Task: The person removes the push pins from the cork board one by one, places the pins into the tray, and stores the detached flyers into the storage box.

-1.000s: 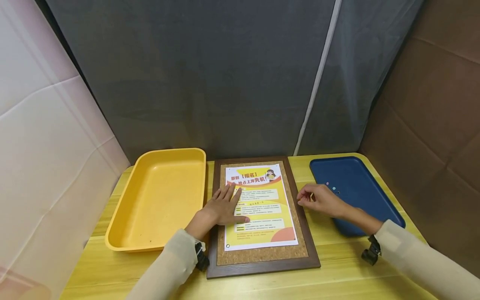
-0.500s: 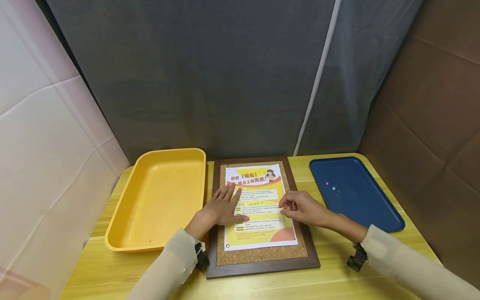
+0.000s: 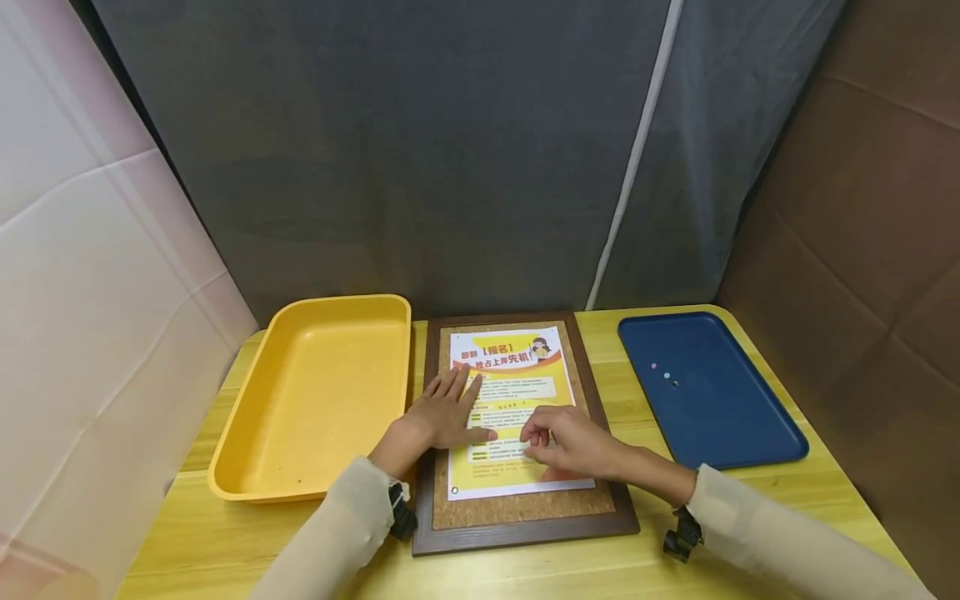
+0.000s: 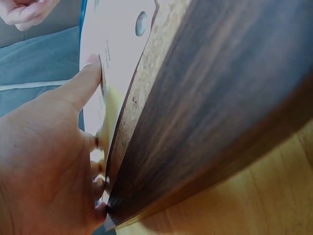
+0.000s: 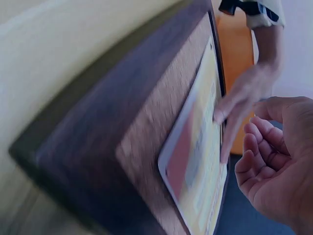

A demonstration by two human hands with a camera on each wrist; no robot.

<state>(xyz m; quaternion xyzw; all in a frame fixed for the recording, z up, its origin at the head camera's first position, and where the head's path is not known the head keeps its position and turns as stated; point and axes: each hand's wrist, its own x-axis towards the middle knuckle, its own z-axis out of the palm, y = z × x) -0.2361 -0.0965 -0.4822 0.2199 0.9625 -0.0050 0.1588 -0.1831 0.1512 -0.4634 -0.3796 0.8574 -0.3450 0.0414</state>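
Observation:
A printed poster (image 3: 487, 479) in yellow, white and pink lies on a cork board (image 3: 525, 515) with a dark brown frame (image 3: 525, 542). My left hand (image 3: 442, 417) rests on the poster's left side, fingers spread. A round tack (image 4: 141, 23) shows near the poster's lower left corner. My right hand (image 3: 566, 442) hovers over the lower right part of the poster, fingers curled. In the right wrist view, the thumb (image 5: 274, 107) comes close to the bent fingers; I cannot tell if something small is between them.
A yellow tray (image 3: 322, 400) stands left of the board on the wooden table (image 3: 675, 533). To the right lies a blue tray (image 3: 727, 400) with a few tiny pieces near its left edge. Fabric walls (image 3: 375, 167) close in the back and sides.
My right hand has moved left and nearer, from between the blue tray and the board's frame to over the poster. The left hand has stayed in place.

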